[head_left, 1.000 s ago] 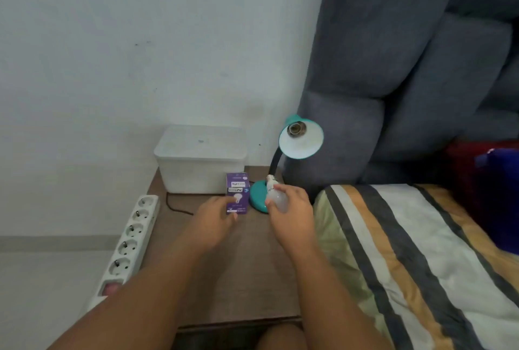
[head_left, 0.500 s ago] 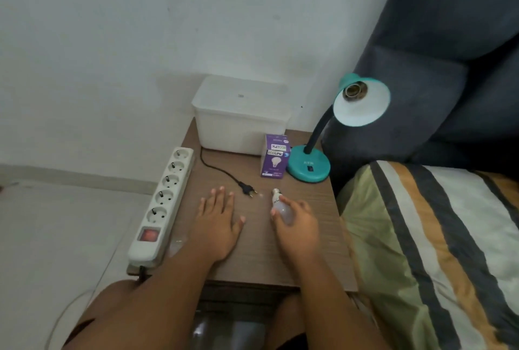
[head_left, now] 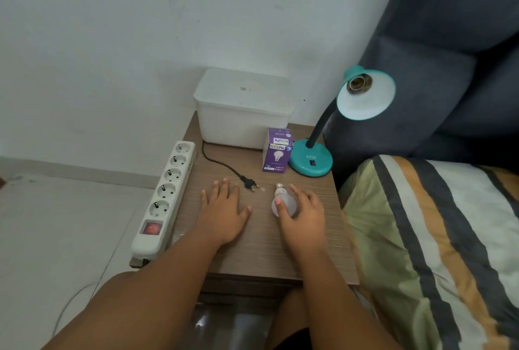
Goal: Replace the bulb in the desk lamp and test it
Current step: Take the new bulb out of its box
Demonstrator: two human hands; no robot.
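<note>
Centre of frame, wooden table: left hand flat, fingers spread, holding nothing. Right hand loosely cupped around white bulb lying on table. Upper right: teal lamp, socket bare. Purple box beside lamp base. Plug loose between hands.

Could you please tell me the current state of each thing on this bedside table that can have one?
Lamp socket: empty, unlit.
Bulb: lying on its side, right hand on it.
Plug: unplugged, lying on the table.
Power strip: all sockets free.
Bulb box: upright.
White container: lid on.
Left hand: flat, empty.
</note>
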